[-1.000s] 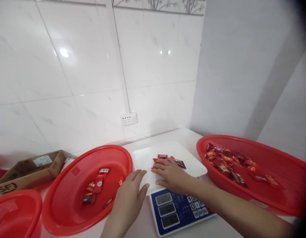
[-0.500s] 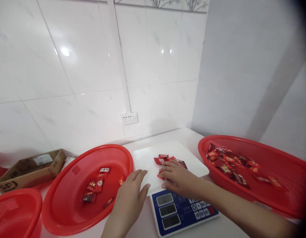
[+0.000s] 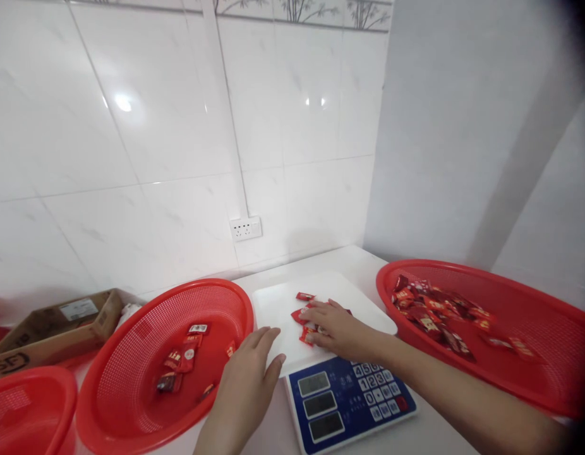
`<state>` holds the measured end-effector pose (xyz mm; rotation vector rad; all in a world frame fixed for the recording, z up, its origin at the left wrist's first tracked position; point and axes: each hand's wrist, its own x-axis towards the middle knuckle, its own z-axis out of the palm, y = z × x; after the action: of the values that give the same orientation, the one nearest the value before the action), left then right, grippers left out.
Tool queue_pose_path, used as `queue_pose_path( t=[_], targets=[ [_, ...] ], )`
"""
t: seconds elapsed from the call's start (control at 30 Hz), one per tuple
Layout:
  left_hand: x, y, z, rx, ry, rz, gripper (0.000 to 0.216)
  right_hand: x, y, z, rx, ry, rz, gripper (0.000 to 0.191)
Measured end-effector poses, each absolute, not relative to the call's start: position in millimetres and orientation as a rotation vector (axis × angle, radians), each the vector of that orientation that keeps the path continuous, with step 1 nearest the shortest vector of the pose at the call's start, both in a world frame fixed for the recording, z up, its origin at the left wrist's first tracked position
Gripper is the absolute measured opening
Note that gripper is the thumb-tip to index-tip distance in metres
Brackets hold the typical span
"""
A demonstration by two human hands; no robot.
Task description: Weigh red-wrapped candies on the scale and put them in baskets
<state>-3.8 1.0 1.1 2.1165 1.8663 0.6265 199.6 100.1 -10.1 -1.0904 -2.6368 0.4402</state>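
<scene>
My right hand [image 3: 340, 325] is over the white pan [image 3: 280, 316] of a scale. Its fingers are curled around several small red candy packets [image 3: 305, 333], partly hidden under the palm. One loose candy packet [image 3: 305, 296] lies just beyond the fingertips on the pan. My left hand [image 3: 249, 379] is open and holds nothing, thumb apart from the fingers, between the pan and a red plastic basket [image 3: 105, 363]. A few wrapped candies [image 3: 188, 354] lie in that basket. Below the pan, the scale's blue keypad panel [image 3: 352, 401] has three dark displays.
At right stands another red basket [image 3: 524, 297] with a heap of wrapped candies [image 3: 434, 313]. Part of a third red basket [image 3: 67, 395] shows at lower left, with a cardboard box [image 3: 50, 338] behind it. A tiled wall with a socket [image 3: 246, 229] rises behind the table.
My right hand has closed in on the candy packets on the pan, and one packet now lies apart beyond it. My left hand stays almost where it was.
</scene>
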Motion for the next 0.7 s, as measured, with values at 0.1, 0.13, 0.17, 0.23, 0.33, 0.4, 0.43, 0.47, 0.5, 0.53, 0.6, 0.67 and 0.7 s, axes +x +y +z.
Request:
queue_pose_path(
  t=[0.1, 0.13, 0.17, 0.23, 0.33, 0.4, 0.43, 0.47, 0.5, 0.53, 0.6, 0.67, 0.7],
  targets=[
    [-4, 2, -1, 2.12, 1.86, 0.629, 0.042, 205, 108, -10, -1.107, -2.606, 0.387, 0.035],
    [-4, 2, -2, 2.126, 1.857, 0.634, 0.042, 206, 111, -11, -1.124, -2.611, 0.368, 0.036],
    [-5, 2, -2, 2.13, 1.855, 0.639, 0.042, 207, 113, -12, -1.138, -2.624, 0.356, 0.038],
    [-5, 2, -3, 2.13, 1.859, 0.639, 0.042, 206, 116, -13, -1.139, -2.659, 0.345, 0.039],
    [-5, 0, -3, 2.129, 1.868, 0.628, 0.042, 202, 121, -11, -1.1, -2.678, 0.317, 0.035],
    [-5, 0, -2, 2.135, 1.871, 0.624, 0.042, 199, 129, -11, -1.098, -2.649, 0.272, 0.037],
    [-5, 0, -2, 2.138, 1.871, 0.624, 0.042, 198, 134, -11, -1.109, -2.632, 0.248, 0.038],
    [-5, 0, -1, 2.141, 1.869, 0.624, 0.042, 198, 141, -12, -1.126, -2.617, 0.231, 0.038],
    [-5, 0, -1, 2.144, 1.866, 0.624, 0.043, 198, 147, -13, -1.143, -2.608, 0.233, 0.039],
    [-5, 0, -1, 2.145, 1.865, 0.626, 0.043, 198, 153, -15, -1.159, -2.607, 0.255, 0.039],
    [-5, -1, 0, 2.144, 1.866, 0.631, 0.043, 201, 162, -16, -1.184, -2.617, 0.344, 0.04],
    [-5, -1, 1, 2.139, 1.87, 0.634, 0.043, 204, 164, -14, -1.174, -2.626, 0.436, 0.043],
    [-5, -1, 1, 2.136, 1.871, 0.635, 0.042, 206, 164, -13, -1.164, -2.623, 0.469, 0.046]
  ],
)
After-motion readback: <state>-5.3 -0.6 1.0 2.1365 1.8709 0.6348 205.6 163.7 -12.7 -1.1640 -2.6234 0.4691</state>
